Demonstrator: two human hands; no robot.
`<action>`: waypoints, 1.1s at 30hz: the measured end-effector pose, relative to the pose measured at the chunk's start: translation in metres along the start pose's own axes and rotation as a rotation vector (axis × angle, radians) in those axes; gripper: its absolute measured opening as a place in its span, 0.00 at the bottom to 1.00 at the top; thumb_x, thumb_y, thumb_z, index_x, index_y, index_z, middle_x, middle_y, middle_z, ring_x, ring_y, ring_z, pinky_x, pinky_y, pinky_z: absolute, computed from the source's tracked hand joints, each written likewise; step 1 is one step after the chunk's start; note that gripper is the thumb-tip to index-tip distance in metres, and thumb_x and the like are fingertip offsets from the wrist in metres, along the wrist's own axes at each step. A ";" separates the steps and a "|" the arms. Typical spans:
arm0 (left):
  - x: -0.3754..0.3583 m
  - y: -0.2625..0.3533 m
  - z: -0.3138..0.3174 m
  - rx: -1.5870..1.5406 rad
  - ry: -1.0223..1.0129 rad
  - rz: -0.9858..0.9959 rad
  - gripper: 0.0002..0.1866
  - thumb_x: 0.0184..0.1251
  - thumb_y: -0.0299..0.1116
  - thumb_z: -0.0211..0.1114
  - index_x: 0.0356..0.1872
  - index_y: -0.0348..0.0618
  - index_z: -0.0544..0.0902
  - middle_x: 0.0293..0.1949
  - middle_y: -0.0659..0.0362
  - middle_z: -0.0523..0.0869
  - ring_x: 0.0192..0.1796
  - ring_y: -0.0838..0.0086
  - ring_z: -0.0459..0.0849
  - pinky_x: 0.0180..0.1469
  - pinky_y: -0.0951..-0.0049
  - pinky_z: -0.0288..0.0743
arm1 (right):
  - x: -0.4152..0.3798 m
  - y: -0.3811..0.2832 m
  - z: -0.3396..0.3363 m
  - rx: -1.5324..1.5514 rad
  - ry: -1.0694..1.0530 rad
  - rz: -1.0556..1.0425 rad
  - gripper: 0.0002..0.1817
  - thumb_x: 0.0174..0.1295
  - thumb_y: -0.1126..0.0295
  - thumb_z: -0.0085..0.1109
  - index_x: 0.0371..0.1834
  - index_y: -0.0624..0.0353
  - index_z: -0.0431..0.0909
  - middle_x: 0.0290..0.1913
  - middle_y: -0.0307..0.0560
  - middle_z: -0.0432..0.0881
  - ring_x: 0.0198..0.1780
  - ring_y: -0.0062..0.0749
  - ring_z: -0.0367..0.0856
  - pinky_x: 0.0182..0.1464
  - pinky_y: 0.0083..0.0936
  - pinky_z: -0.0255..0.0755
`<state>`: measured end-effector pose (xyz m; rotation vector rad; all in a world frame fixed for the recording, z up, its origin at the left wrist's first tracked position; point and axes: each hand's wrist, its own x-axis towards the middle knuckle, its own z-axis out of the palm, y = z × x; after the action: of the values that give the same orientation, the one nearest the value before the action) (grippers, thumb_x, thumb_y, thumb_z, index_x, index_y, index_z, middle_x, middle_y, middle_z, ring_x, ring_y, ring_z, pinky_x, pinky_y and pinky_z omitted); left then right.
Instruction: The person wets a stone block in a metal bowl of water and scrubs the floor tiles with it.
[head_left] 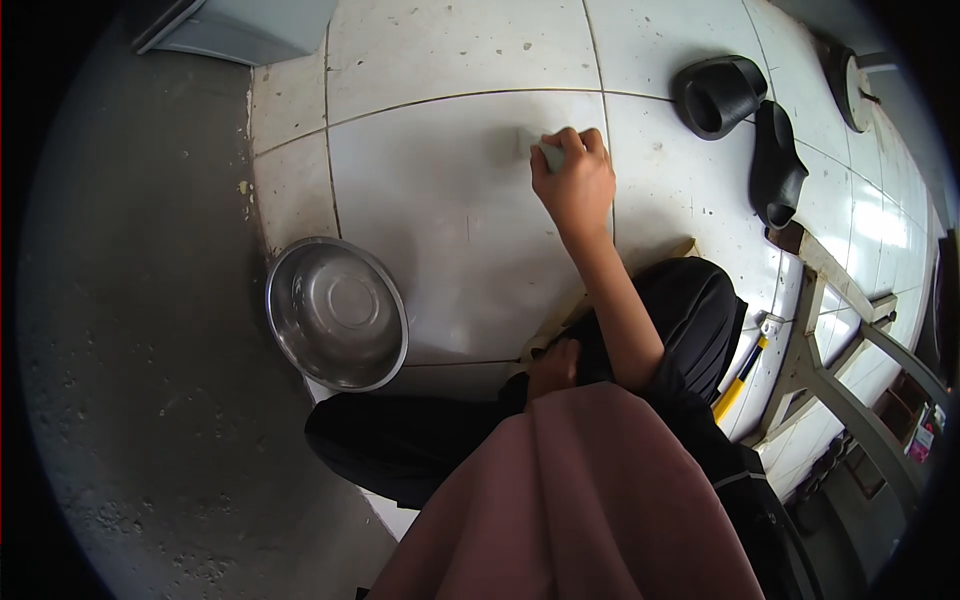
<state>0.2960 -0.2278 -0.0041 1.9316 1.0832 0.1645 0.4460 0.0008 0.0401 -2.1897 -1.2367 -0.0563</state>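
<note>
One small, pale grey-green piece (553,156) sits in the right hand (580,183), whose grip is clamped on it, at the tiled floor (450,230); whether it touches the tile cannot be told. Bare skin shows at the lap, too dim to tell whether it is the left hand, so that grip cannot be read. From the right hand, a metal bowl (350,305) lies at 8 o'clock, two black slippers (778,165) at 2 to 3, and a yellow-handled tool (738,385) at 5.
</note>
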 end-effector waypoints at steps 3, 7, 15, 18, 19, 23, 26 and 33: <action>0.003 0.018 -0.022 0.009 -0.030 -0.009 0.21 0.51 0.39 0.67 0.41 0.43 0.68 0.39 0.52 0.76 0.43 0.56 0.81 0.39 0.57 0.77 | 0.042 -0.005 0.008 -0.001 -0.054 0.048 0.11 0.48 0.63 0.72 0.31 0.53 0.82 0.36 0.47 0.79 0.32 0.45 0.83 0.33 0.36 0.78; 0.004 0.015 -0.022 -0.110 0.017 0.027 0.34 0.39 0.51 0.75 0.42 0.39 0.70 0.37 0.49 0.76 0.40 0.50 0.80 0.36 0.54 0.73 | 0.014 0.000 -0.027 -0.078 -0.231 0.114 0.11 0.49 0.62 0.72 0.33 0.52 0.83 0.38 0.48 0.80 0.32 0.46 0.83 0.35 0.38 0.79; -0.007 -0.016 0.018 0.009 -0.023 -0.019 0.34 0.43 0.51 0.74 0.45 0.38 0.70 0.37 0.49 0.76 0.39 0.49 0.80 0.37 0.55 0.74 | -0.005 0.003 -0.008 0.021 0.039 0.023 0.10 0.47 0.66 0.73 0.30 0.52 0.82 0.32 0.44 0.77 0.29 0.42 0.81 0.29 0.34 0.77; 0.002 0.011 -0.014 -0.037 0.042 0.031 0.24 0.50 0.44 0.68 0.43 0.40 0.70 0.37 0.50 0.75 0.39 0.53 0.80 0.37 0.56 0.75 | 0.053 -0.007 0.008 -0.039 -0.109 0.125 0.11 0.48 0.63 0.71 0.32 0.53 0.84 0.35 0.48 0.80 0.30 0.45 0.83 0.33 0.35 0.79; 0.004 0.020 -0.025 -0.046 0.040 0.043 0.17 0.54 0.38 0.63 0.40 0.43 0.69 0.37 0.52 0.75 0.39 0.56 0.81 0.37 0.57 0.76 | 0.056 -0.010 0.002 -0.066 -0.166 0.138 0.11 0.48 0.62 0.71 0.33 0.53 0.84 0.36 0.48 0.80 0.31 0.45 0.83 0.33 0.35 0.79; 0.004 0.017 -0.019 -0.023 0.053 0.020 0.20 0.55 0.43 0.65 0.40 0.43 0.69 0.37 0.52 0.75 0.40 0.56 0.81 0.38 0.57 0.76 | -0.004 0.001 -0.036 -0.087 -0.245 0.095 0.11 0.48 0.63 0.72 0.32 0.52 0.82 0.35 0.46 0.78 0.32 0.43 0.83 0.32 0.34 0.79; 0.000 -0.003 0.005 0.005 -0.011 -0.020 0.27 0.51 0.52 0.70 0.40 0.44 0.68 0.37 0.52 0.75 0.41 0.55 0.80 0.39 0.57 0.76 | -0.045 0.005 -0.047 -0.054 -0.225 0.090 0.10 0.47 0.65 0.72 0.30 0.52 0.81 0.33 0.44 0.76 0.33 0.41 0.82 0.31 0.33 0.78; 0.005 0.023 -0.026 -0.041 0.006 0.004 0.21 0.51 0.41 0.67 0.40 0.45 0.68 0.37 0.52 0.75 0.42 0.55 0.80 0.40 0.56 0.75 | 0.039 -0.003 -0.003 -0.002 -0.167 0.118 0.11 0.49 0.63 0.71 0.32 0.54 0.83 0.37 0.47 0.80 0.32 0.44 0.83 0.34 0.36 0.78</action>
<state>0.3002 -0.2124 0.0273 1.8975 1.0724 0.1937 0.4660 0.0301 0.0566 -2.3019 -1.1932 0.1766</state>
